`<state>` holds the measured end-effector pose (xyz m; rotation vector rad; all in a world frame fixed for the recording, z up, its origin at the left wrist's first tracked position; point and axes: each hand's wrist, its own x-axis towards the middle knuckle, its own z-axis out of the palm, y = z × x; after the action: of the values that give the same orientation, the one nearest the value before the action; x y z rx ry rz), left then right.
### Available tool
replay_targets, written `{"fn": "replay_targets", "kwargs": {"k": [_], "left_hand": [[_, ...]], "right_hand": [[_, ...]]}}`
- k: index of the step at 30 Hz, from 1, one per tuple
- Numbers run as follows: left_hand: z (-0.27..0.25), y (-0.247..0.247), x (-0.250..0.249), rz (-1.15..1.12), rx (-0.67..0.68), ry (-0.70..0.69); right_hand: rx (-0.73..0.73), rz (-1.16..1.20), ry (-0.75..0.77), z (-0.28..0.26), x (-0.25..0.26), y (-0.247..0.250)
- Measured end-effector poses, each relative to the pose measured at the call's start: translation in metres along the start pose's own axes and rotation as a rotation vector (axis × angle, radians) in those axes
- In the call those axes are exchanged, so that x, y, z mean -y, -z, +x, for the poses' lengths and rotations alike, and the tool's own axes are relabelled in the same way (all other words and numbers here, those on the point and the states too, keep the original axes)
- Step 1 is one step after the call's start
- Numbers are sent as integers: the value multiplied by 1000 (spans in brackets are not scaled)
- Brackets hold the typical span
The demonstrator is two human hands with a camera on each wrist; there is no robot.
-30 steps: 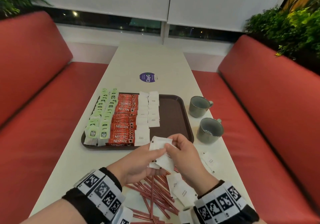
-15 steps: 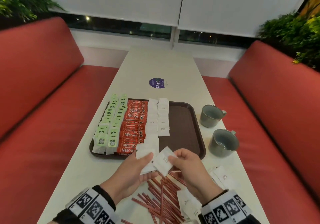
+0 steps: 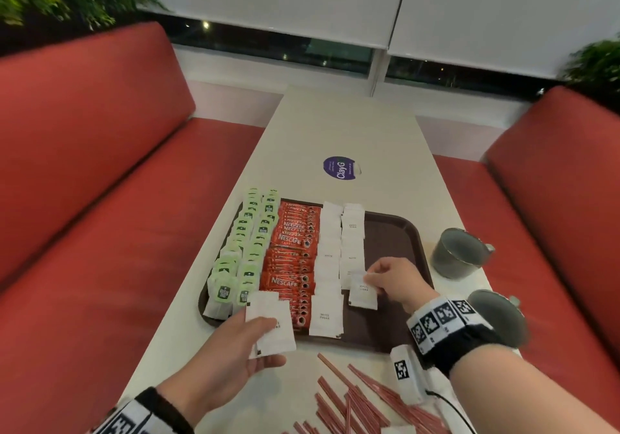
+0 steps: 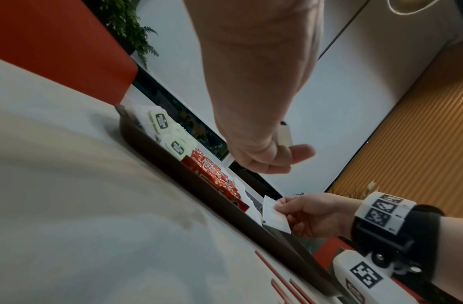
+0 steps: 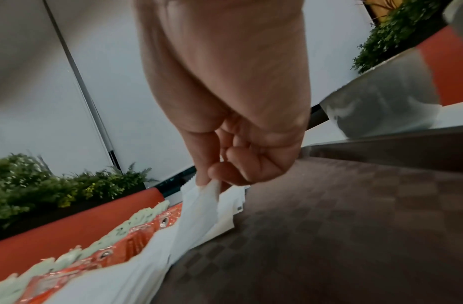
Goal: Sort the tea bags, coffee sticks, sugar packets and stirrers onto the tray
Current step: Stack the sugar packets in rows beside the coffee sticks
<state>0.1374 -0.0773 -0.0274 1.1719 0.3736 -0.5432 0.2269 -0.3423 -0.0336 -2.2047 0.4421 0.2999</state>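
Note:
A brown tray (image 3: 399, 232) holds rows of green tea bags (image 3: 250, 255), red coffee sticks (image 3: 292, 265) and white sugar packets (image 3: 330, 265). My right hand (image 3: 391, 277) pinches one sugar packet (image 3: 362, 294) by its top edge over the near end of the second white row, also seen in the right wrist view as the packet (image 5: 199, 207). My left hand (image 3: 235, 349) holds a small stack of sugar packets (image 3: 271, 324) above the tray's near left edge. Red stirrers (image 3: 355, 403) lie loose on the table near me.
Two grey cups (image 3: 458, 257) (image 3: 496, 316) stand on the table right of the tray. A purple round sticker (image 3: 339, 167) lies beyond the tray. Red benches (image 3: 84, 232) flank the white table (image 3: 335, 124). The tray's right part is bare.
The hands have parted: my right hand carried one packet forward over the tray's second white row, while my left hand kept the rest of the stack. The head view has shifted closer.

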Motion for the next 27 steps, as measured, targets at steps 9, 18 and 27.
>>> {"fn": "replay_targets", "kwargs": {"k": [9, 18, 27], "left_hand": [[4, 10, 4, -11, -16, 13], [0, -6, -4, -9, 61, -42], [-7, -30, -10, -68, 126, -81]], "right_hand": [[14, -181, -38, 32, 6, -17], [-8, -306, 231, -19, 46, -9], [268, 187, 251, -102, 41, -41]]}}
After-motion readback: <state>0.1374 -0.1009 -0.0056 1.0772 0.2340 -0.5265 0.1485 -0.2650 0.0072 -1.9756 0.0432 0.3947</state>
